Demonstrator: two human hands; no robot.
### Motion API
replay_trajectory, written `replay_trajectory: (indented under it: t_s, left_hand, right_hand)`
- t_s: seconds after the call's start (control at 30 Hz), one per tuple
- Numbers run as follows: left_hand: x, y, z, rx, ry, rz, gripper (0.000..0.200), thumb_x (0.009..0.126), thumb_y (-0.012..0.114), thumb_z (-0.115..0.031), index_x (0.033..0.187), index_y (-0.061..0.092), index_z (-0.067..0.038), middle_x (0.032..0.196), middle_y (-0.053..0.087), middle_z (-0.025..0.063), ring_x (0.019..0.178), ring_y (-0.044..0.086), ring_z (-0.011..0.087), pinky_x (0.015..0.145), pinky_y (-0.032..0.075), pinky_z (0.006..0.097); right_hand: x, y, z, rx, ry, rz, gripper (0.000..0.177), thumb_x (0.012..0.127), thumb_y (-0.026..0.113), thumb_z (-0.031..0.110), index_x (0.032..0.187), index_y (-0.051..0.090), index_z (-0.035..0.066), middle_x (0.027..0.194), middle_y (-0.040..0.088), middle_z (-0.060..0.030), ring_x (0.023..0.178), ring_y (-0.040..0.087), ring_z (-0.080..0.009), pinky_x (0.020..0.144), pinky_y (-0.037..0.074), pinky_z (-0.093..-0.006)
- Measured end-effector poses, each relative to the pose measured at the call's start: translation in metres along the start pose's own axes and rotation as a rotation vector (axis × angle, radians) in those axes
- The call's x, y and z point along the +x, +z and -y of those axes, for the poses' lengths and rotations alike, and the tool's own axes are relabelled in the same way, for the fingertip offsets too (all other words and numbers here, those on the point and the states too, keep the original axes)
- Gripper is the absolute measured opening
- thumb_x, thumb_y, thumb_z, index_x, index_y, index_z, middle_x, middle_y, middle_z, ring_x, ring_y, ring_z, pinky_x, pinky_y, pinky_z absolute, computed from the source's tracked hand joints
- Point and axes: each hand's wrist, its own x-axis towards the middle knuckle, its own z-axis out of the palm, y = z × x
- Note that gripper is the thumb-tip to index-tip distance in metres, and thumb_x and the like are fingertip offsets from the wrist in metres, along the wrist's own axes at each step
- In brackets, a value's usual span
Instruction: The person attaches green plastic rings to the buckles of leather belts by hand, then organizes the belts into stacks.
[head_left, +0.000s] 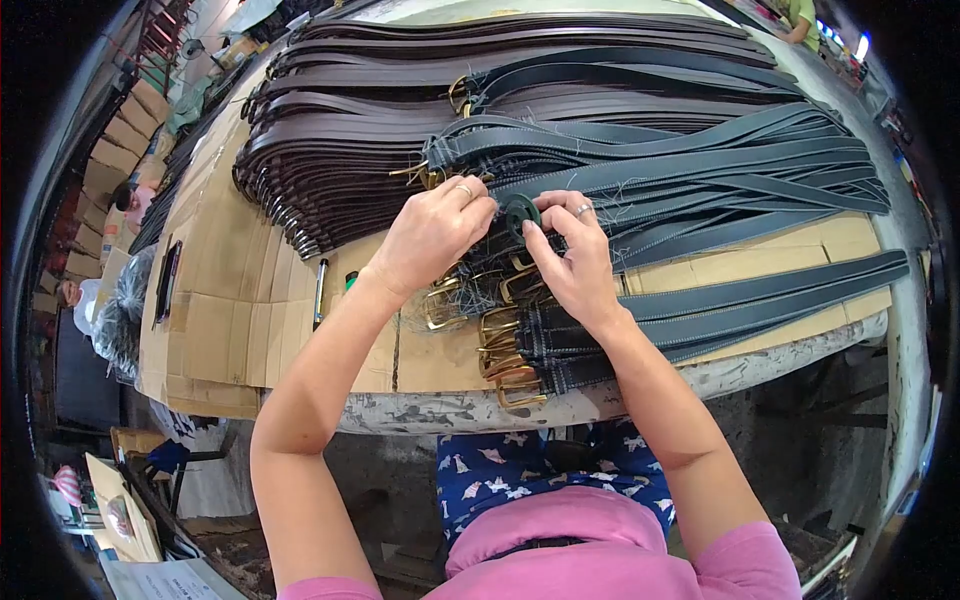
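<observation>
My left hand (438, 228) is closed in a pinch at the buckle ends of the dark blue-grey stitched belts (680, 180); what its fingers hold, if anything, is hidden. In my right hand (578, 250), thumb and fingers grip a small dark green round object (520, 214), like a disc or spool, just above the same belts. Loose thread ends stick out around both hands. Gold buckles (438, 308) lie below my left hand. Closer to me, a separate bundle of stitched belts (700, 310) has its gold buckles (515, 360) at the left end.
Dark brown belts (340, 150) are stacked in rows at the back, buckles to the left. Cardboard (225, 300) covers the tabletop. A marker (320, 290) and a small green-topped item (351, 280) lie left of the buckles. Other people (800, 20) are at the far edges.
</observation>
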Motion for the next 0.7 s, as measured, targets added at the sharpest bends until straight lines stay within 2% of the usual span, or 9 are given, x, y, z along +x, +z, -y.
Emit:
replay_trajectory:
  t_s: [0.7]
  left_hand:
    - [-0.008,0.009,-0.0013,-0.061,-0.077,-0.136,0.018,0.076,0.073,0.0,0.091,0.064,-0.003,0.092,0.065,0.0082,0.083,0.067,0.0259,0.07,0.057,0.0342]
  right_hand:
    - [0.0,-0.0008,0.0004,-0.004,0.01,-0.006,0.015,0.085,0.066,0.004,0.081,0.054,-0.004,0.101,0.06,-0.0175,0.098,0.055,-0.0332,0.086,0.045,-0.0397]
